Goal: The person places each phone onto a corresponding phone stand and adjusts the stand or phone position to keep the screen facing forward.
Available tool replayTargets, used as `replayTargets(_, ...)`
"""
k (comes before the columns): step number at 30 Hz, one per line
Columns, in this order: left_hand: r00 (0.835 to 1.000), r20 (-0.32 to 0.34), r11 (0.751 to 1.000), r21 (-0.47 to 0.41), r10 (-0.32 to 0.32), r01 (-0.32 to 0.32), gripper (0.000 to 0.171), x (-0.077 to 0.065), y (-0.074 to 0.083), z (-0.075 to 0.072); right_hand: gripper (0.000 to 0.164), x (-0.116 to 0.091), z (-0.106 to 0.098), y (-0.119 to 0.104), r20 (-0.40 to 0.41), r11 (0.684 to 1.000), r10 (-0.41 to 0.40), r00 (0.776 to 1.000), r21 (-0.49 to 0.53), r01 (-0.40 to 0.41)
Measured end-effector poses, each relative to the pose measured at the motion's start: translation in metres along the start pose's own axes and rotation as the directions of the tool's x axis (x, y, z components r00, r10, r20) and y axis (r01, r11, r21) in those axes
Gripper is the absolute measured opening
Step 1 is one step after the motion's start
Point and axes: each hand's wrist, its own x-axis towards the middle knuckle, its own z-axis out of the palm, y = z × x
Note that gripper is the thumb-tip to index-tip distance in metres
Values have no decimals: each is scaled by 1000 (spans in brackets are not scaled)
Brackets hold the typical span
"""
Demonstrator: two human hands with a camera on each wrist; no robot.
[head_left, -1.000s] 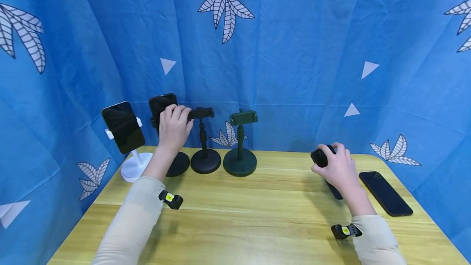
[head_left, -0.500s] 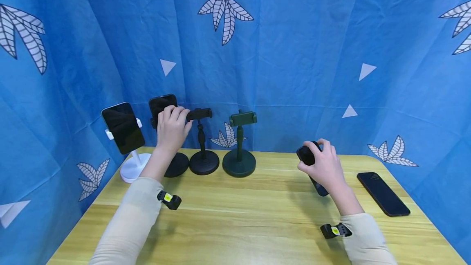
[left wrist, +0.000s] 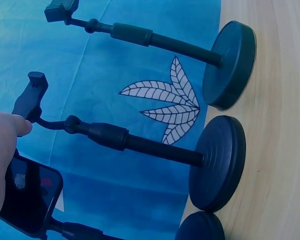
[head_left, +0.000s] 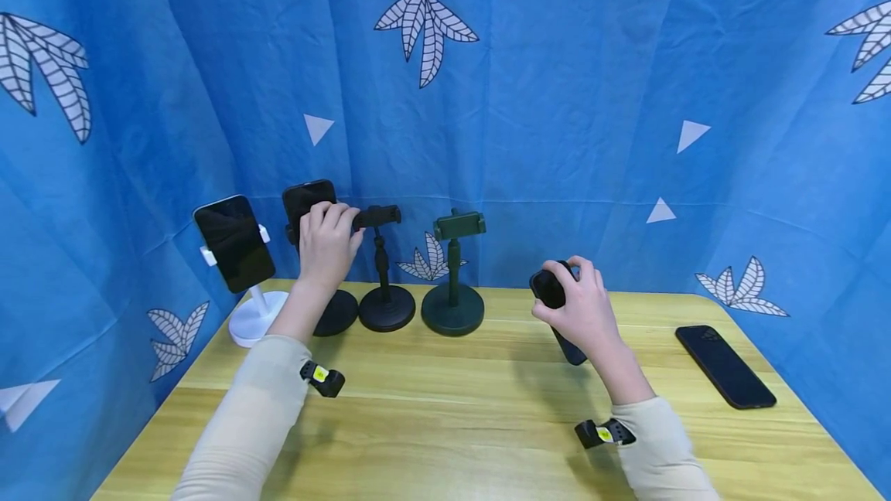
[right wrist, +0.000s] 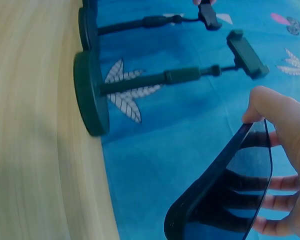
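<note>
My left hand grips the left end of the clamp on a black phone stand; in the left wrist view the thumb lies against that clamp. Partly behind this hand, a smartphone sits in another black stand, whose round base shows below. My right hand holds a black smartphone by its edges, raised and tilted over the table, thumb on one side and fingers on the other. Between the hands stands a dark green phone stand, its clamp holding nothing.
At the far left a white stand carries a smartphone in its clamp. Another black smartphone lies on the right of the wooden table. A blue patterned curtain hangs behind the table's back edge.
My right hand has moved left with the smartphone, toward the green stand. My left hand stays at the black stand's clamp.
</note>
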Motion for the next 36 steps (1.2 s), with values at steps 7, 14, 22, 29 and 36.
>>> replayTargets(7,1000,-2,1000,-8,7,-7,34,-1,0,0,50,3,15,-25,-11,998,-33,999,59,34)
replayTargets(14,1000,-16,1000,-6,16,-17,33,-1,1,-1,52,9,28,-50,-8,990,-72,997,118,73)
replayTargets(22,1000,-19,1000,1,13,-13,35,-1,1,-1,52,12,39,-74,4,981,-96,995,172,94)
replayTargets(29,1000,-13,1000,6,27,-27,33,-2,2,-1,51,14,44,-91,-9,972,-118,993,205,117)
replayTargets(36,1000,-6,999,18,29,-29,32,-2,4,-1,52,18,49,-103,-13,964,-129,992,232,129)
